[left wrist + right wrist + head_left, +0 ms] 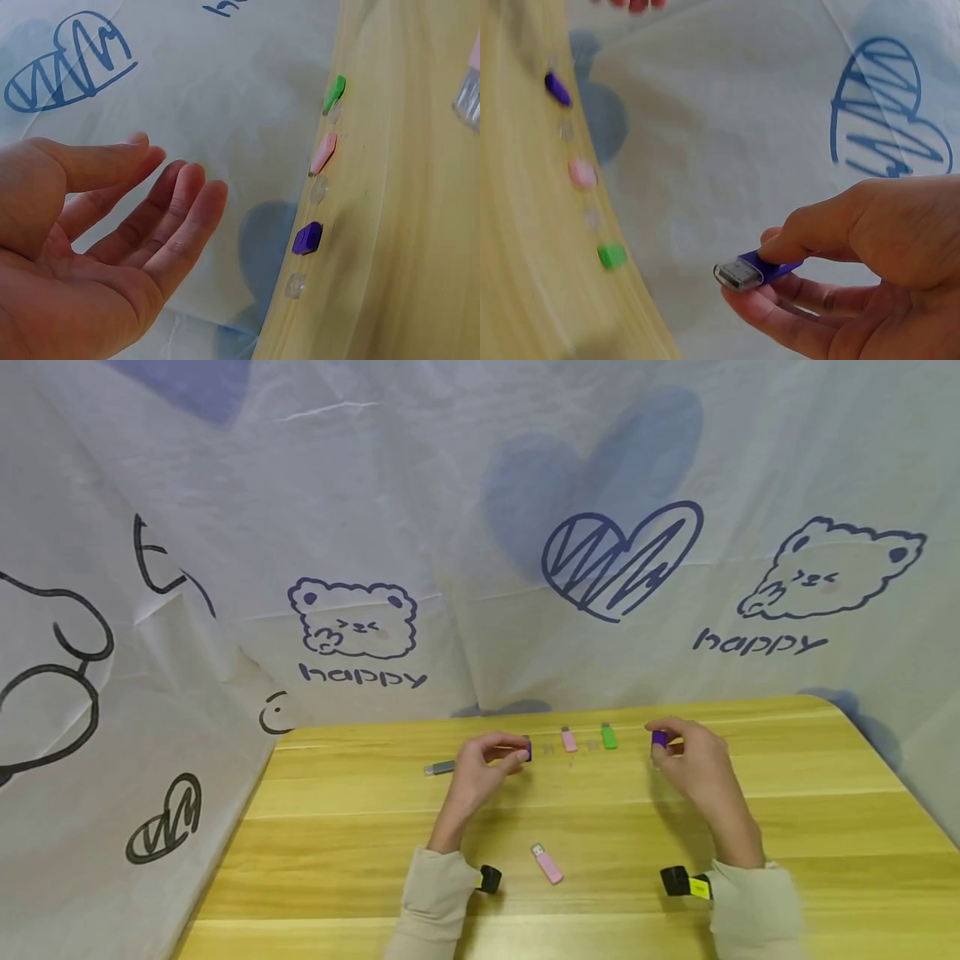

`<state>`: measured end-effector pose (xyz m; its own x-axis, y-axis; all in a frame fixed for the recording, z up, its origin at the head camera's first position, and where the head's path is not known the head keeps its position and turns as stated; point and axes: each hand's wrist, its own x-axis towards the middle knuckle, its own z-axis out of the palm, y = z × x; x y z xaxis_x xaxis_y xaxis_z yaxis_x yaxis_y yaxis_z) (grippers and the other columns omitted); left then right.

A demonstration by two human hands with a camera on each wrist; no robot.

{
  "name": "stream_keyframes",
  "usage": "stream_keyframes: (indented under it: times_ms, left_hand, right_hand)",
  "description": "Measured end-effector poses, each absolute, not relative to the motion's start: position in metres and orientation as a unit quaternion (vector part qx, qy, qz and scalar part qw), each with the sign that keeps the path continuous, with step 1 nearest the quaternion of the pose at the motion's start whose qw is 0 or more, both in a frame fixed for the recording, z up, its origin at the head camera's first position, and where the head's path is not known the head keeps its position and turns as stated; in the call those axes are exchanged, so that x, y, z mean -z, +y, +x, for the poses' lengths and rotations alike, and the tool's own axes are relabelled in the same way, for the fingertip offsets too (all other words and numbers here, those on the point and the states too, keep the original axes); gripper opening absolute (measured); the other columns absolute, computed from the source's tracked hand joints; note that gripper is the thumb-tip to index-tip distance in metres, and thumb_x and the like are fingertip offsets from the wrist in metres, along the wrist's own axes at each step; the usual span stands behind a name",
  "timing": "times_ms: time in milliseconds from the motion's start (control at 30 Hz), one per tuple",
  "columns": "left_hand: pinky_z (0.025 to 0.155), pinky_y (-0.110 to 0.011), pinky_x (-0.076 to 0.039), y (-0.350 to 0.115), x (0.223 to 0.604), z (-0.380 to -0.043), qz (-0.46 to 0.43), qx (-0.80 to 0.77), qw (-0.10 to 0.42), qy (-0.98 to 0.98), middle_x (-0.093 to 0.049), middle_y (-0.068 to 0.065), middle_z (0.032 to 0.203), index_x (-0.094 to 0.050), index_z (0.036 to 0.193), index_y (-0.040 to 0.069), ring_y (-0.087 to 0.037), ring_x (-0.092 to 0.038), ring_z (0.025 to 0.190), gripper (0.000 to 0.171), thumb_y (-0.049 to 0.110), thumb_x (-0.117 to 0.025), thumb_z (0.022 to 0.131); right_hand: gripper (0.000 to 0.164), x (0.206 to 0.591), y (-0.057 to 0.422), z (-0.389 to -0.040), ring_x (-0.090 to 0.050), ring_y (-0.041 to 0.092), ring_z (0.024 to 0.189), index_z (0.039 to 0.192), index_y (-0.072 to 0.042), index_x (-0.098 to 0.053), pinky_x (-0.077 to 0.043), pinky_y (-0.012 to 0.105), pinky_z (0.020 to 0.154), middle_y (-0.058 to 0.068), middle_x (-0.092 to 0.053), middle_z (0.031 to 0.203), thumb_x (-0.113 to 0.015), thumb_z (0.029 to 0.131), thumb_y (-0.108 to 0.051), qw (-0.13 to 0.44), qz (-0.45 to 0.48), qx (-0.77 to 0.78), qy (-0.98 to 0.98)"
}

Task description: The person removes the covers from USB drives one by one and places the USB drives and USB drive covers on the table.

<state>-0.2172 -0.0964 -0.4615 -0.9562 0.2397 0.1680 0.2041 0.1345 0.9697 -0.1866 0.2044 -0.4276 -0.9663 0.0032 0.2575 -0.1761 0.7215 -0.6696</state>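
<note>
My right hand (693,764) pinches a purple USB stick (751,270) between thumb and fingers, above the table's back right part. Its metal plug shows in the right wrist view. Near the back edge, my left hand (480,770) hovers beside a second purple USB stick (307,238). In the left wrist view its fingers are loosely bent and spread, with nothing between them, and that stick lies apart on the table. A pink USB stick (569,740) and a green USB stick (609,737) lie in the same row.
Small clear pieces (319,189) lie between the sticks along the back edge of the wooden table (330,843). A grey USB stick (439,767) lies left of my left hand. Another pink USB stick (547,865) is nearer, between the forearms. A printed cloth (465,610) hangs behind.
</note>
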Motion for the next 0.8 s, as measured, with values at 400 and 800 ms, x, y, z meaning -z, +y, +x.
stream_keyframes:
  times_ms: [400, 800]
  left_hand:
    - [0.083, -0.036, -0.062, -0.086, 0.464, -0.215, 0.156, -0.684, 0.021, 0.713, -0.068, -0.026, 0.117, -0.070, 0.114, -0.012, -0.043, -0.068, 0.105, 0.019, -0.007, -0.067, 0.096]
    - [0.088, -0.035, -0.061, -0.082, 0.464, -0.215, 0.153, -0.697, 0.033, 0.700, -0.066, -0.029, 0.120, -0.068, 0.116, -0.012, -0.041, -0.068, 0.108, 0.021, -0.006, -0.067, 0.096]
  right_hand:
    - [0.024, 0.434, 0.147, -0.197, -0.071, 0.038, 0.096, 0.112, 0.003, -0.071, -0.062, 0.045, 0.082, 0.021, -0.071, 0.106, -0.074, 0.089, 0.008, 0.163, 0.072, -0.480, -0.859]
    - [0.016, 0.439, 0.120, -0.196, -0.073, 0.038, 0.100, 0.104, 0.006, -0.070, -0.061, 0.025, 0.077, 0.022, -0.068, 0.112, -0.077, 0.089, 0.005, 0.096, 0.072, -0.630, -0.767]
